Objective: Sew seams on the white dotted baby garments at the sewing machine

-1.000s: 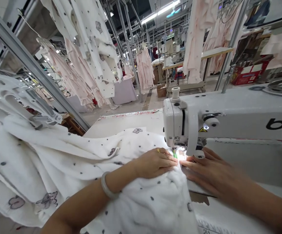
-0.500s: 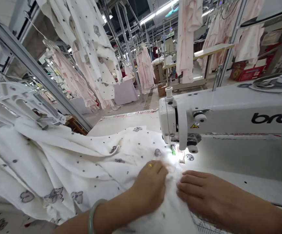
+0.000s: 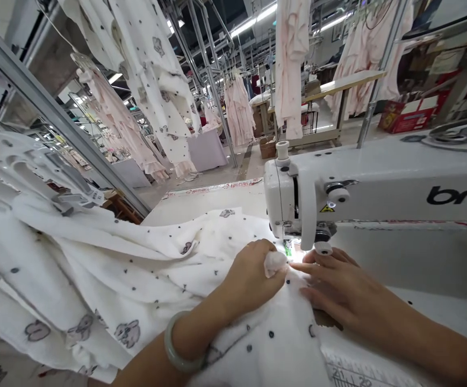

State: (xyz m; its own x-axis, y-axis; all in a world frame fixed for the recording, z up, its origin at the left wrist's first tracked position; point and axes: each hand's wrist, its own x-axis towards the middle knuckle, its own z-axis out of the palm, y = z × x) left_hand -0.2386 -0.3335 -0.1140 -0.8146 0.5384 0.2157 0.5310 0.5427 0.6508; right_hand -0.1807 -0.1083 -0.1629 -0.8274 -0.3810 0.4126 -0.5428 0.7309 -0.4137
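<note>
Left grip [image 3: 253, 277] and right grip [image 3: 346, 285] make two, with one bangle [image 3: 171, 344] behind the left. Under the left lies one cloth [image 3: 156, 252]; beyond the right, one machine [image 3: 382, 185] bearing one yellow sticker [image 3: 327, 208].

Before you, the cloth [image 3: 156, 274] is white, with dark dots and greyish motifs. It lies rumpled, dropping into deep folds at your left; a small wad bunches up near the machine's lit needle area. The machine [image 3: 378, 180], white with black lettering, stands upright at your right, its head beside the cloth's edge.
</note>
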